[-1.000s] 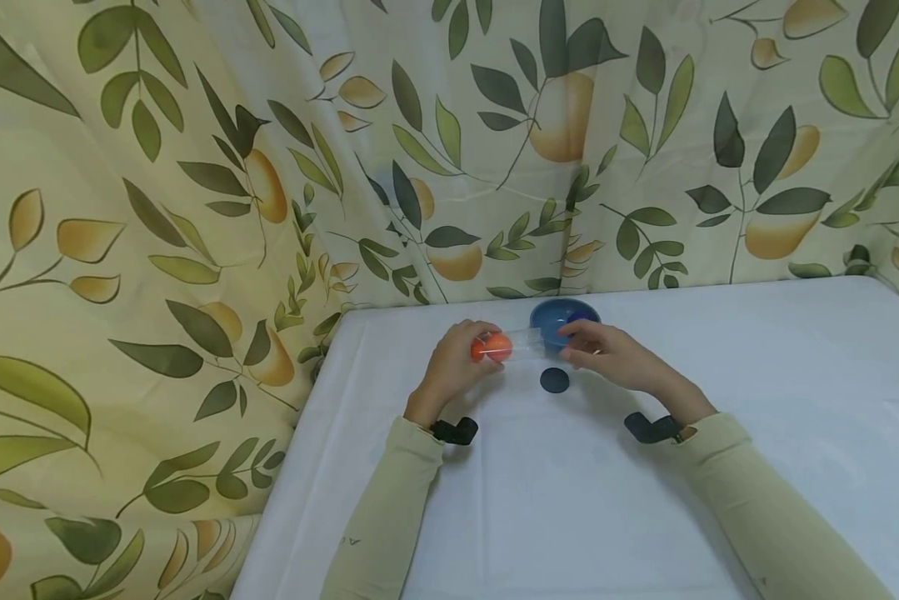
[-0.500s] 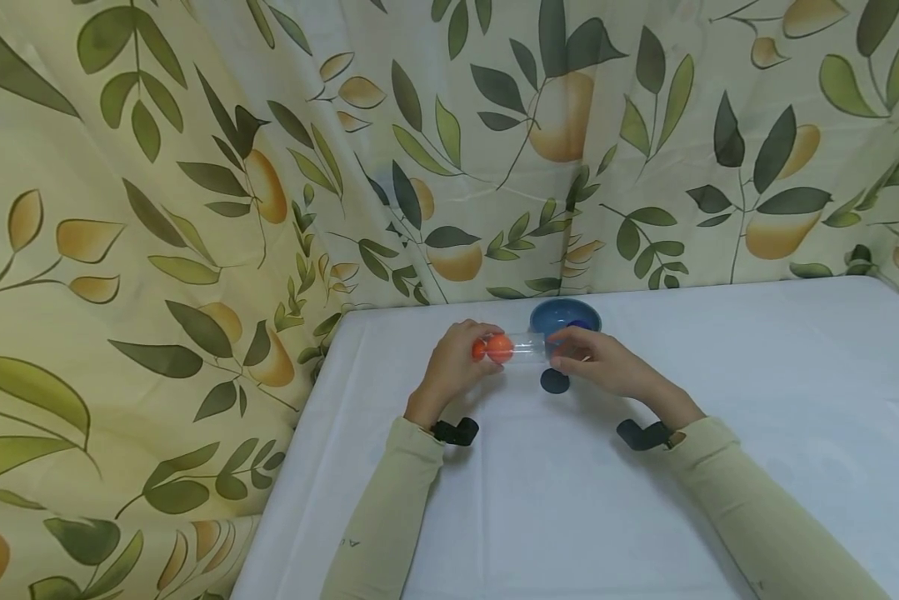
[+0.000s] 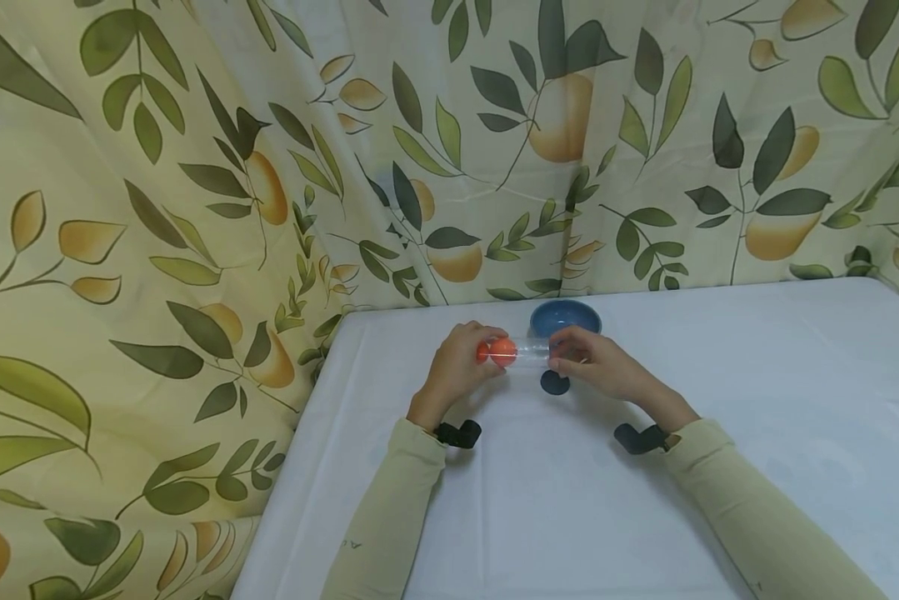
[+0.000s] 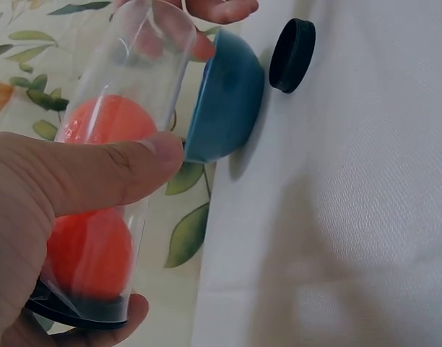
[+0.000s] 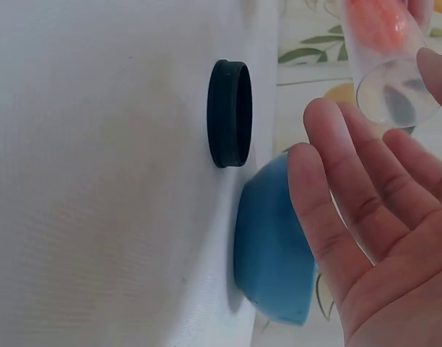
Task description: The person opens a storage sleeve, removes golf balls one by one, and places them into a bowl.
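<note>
My left hand grips a clear plastic tube lying roughly sideways above the table. Two orange balls sit inside it, towards the dark-capped end. The left thumb crosses the tube's wall. At the tube's uncapped end, my right hand has its fingers extended and its thumb beside the rim; whether it touches the tube, I cannot tell. A dark round lid lies on the table below that end. Behind the right hand stands a blue bowl, whose inside is mostly hidden.
A white cloth covers the table. Leaf-and-fruit patterned curtain hangs along the back and left sides. A dark wrist camera sits on each wrist, near the pale sleeves.
My right hand has moved left from the bowl to the tube's uncapped end. The tube has shifted slightly right. The purple-blue thing seen at the bowl earlier is out of sight in the head view.
</note>
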Demonstrator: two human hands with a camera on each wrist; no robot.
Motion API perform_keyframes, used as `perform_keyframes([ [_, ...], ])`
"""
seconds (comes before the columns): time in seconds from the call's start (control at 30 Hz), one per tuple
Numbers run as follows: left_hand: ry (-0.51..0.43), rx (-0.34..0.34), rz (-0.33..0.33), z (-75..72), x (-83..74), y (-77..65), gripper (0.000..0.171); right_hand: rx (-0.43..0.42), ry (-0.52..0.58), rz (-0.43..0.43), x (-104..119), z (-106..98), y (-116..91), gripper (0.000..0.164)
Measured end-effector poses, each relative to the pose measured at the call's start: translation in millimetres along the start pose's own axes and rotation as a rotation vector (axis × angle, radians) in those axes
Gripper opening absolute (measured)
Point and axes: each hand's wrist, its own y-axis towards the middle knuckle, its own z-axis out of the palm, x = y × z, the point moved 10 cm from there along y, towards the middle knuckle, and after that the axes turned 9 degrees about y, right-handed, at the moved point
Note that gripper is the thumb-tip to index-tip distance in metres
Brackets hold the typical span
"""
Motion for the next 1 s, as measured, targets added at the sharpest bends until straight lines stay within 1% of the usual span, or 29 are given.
perform_keyframes([
  [0.13, 0.020, -0.005, 0.009, -2.1, -1.5, -1.1, 0.050, 0.005, 0.007, 0.009, -1.9, 2.5, 0.4, 0.044],
  [0.37, 0.087, -0.051, 0.060, -9.4, -7.6, -2.1, 0.051, 0.017, 0.034, 0.004, -5.5, 5.2, 2.4, 0.045],
  [0.43, 0.099, -0.054, 0.066, -9.4, -7.7, -1.8, 0.051, 0.021, 0.037, 0.010, -6.6, 6.0, 2.8, 0.044],
  [0.67, 0.082, -0.047, 0.061, -7.8, -6.5, -0.4, 0.051, 0.023, 0.021, 0.020, -4.0, 5.6, 1.0, 0.046],
  [0.83, 0.063, -0.044, 0.053, -6.9, -6.0, -1.2, 0.051, 0.015, 0.003, 0.045, -9.4, 3.7, 2.6, 0.047],
  [1.0, 0.046, -0.037, 0.043, -5.3, -4.9, -1.3, 0.051, 0.002, -0.017, 0.043, -9.5, 1.0, 3.5, 0.046],
])
